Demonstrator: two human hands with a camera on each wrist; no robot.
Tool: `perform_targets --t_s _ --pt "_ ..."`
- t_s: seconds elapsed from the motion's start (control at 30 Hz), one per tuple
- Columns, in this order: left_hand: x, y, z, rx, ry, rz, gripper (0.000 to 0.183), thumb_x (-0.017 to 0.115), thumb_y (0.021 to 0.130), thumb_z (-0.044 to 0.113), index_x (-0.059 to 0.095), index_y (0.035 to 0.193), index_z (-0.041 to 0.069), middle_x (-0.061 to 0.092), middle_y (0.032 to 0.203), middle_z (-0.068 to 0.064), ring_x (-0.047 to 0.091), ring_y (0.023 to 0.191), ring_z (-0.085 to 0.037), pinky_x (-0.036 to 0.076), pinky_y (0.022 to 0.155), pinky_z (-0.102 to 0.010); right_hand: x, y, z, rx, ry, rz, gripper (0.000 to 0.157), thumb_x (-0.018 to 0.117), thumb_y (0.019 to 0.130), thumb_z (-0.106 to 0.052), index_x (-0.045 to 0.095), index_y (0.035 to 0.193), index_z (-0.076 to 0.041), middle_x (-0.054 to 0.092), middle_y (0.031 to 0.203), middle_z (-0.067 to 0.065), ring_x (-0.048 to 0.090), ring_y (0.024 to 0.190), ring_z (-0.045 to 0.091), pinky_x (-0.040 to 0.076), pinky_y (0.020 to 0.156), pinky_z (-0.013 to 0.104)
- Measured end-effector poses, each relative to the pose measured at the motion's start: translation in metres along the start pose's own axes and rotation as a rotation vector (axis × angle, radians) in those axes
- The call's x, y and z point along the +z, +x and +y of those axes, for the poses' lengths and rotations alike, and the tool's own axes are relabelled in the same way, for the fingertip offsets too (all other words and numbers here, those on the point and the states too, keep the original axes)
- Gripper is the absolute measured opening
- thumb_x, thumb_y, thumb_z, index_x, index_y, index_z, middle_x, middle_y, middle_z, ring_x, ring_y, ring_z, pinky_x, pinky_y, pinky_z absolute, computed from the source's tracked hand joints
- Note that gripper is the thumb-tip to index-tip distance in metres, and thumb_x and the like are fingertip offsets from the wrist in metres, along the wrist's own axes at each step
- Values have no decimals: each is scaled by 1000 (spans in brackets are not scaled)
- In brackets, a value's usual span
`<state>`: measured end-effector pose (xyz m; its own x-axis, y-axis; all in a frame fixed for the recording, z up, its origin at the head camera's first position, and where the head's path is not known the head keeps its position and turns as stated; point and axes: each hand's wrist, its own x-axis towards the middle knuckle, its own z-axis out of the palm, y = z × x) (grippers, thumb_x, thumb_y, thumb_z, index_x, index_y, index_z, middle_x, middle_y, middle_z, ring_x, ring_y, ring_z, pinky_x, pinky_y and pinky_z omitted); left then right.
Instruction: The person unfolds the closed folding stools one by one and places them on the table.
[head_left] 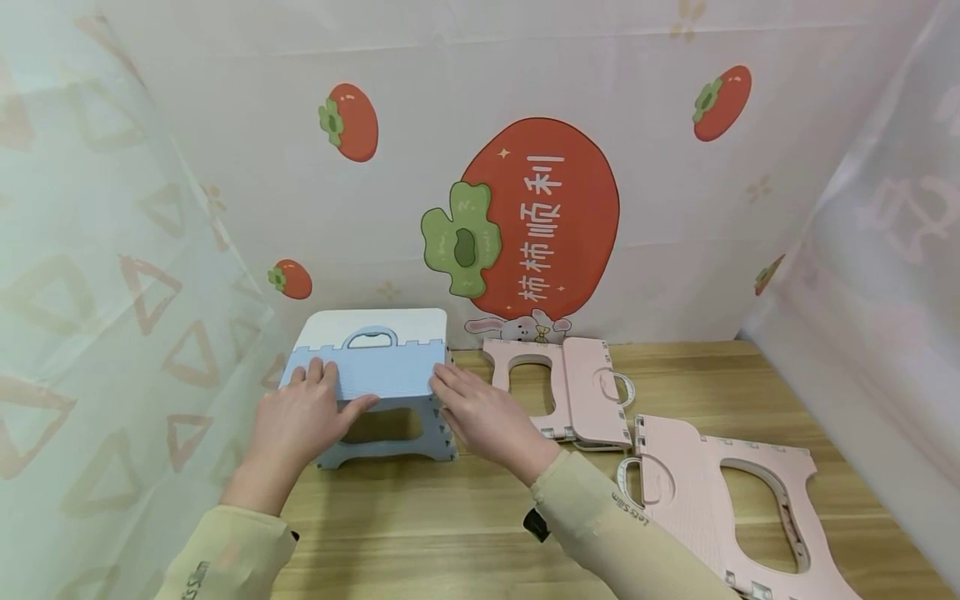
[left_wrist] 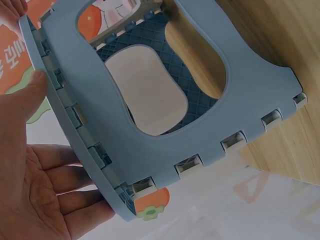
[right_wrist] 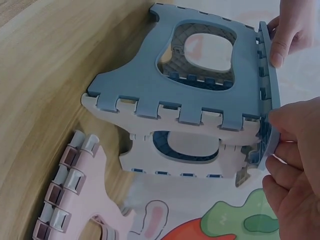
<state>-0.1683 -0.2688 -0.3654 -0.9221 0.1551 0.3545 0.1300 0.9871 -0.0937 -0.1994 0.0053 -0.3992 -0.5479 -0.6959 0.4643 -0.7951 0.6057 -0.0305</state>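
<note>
A blue and white folding step stool [head_left: 390,375] stands unfolded and upright on the wooden table, its seat level and its small carry handle [head_left: 371,333] lying at the middle of the top. My left hand [head_left: 300,417] rests on the left front of the seat, fingers extended over the top and thumb along the front edge. At the right end of the seat, the fingertips of my right hand [head_left: 487,417] touch the edge. The right wrist view shows the stool's spread legs [right_wrist: 125,85] and the right fingers at the seat's rim.
Two pink folding stools lie folded flat on the table: one [head_left: 596,392] beside the blue stool near the back wall, another [head_left: 690,492] nearer, at the right. A patterned cloth backdrop [head_left: 660,292] rises behind, with cloth sides left and right.
</note>
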Motion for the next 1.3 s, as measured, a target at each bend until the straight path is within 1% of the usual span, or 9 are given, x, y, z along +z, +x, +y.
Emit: perform_targets --t_s 0.07,0.17,0.43,0.53,0.73,0.9,1.0,1.13,1.3 --pt "0 1 1 -6 1 -8 84 67 89 63 60 122 -14 60 119 -32 61 97 -47 54 53 -57 0 1 1 11 11 -11 48 66 101 -18 55 146 -4 51 153 14 50 141 27 48 110 39" --pt "1 3 1 -19 3 -15 85 67 90 63 60 125 -14 60 124 -33 61 102 -48 55 56 -59 0 2 2 22 14 -23 48 64 103 -19 54 147 -4 50 154 14 49 142 27 48 110 40" --pt "1 8 1 -45 -4 -32 82 66 90 63 61 121 -13 62 117 -30 61 93 -46 52 54 -59 -1 6 5 38 45 -44 51 65 101 -17 52 149 -4 47 156 14 49 142 30 48 111 42" --pt "2 9 0 -53 -4 -41 83 65 91 64 61 122 -13 62 116 -30 61 93 -46 52 56 -60 -1 7 5 42 48 -54 53 66 101 -17 50 150 -4 46 157 14 47 143 29 46 112 42" --pt "4 13 -3 -57 -7 -44 84 64 90 65 60 120 -14 62 111 -30 60 87 -46 51 54 -60 1 9 5 61 54 -73 55 64 102 -15 47 152 -4 42 160 14 44 145 29 42 116 43" --pt "5 16 -3 -63 -13 -60 85 62 91 66 59 123 -13 61 118 -32 61 91 -46 52 56 -61 1 10 5 90 57 -93 56 63 102 -16 44 154 -5 39 162 12 42 147 28 42 116 42" --pt "5 16 -3 -72 -17 -59 85 63 91 66 59 123 -13 61 119 -32 61 90 -46 52 57 -62 3 11 6 86 48 -97 57 63 102 -16 43 155 -4 38 162 14 42 147 30 42 116 42" --pt "5 17 -4 -80 -21 -60 83 62 91 66 60 119 -12 61 117 -31 60 89 -45 51 56 -61 7 12 7 81 50 -102 61 64 102 -15 40 156 -1 36 163 15 39 148 31 40 118 42" --pt "6 19 -4 -85 -23 -74 85 61 92 67 59 121 -12 60 121 -33 61 94 -47 51 59 -63 9 13 8 77 34 -98 62 64 101 -15 39 156 -1 34 164 16 37 150 30 37 119 42"
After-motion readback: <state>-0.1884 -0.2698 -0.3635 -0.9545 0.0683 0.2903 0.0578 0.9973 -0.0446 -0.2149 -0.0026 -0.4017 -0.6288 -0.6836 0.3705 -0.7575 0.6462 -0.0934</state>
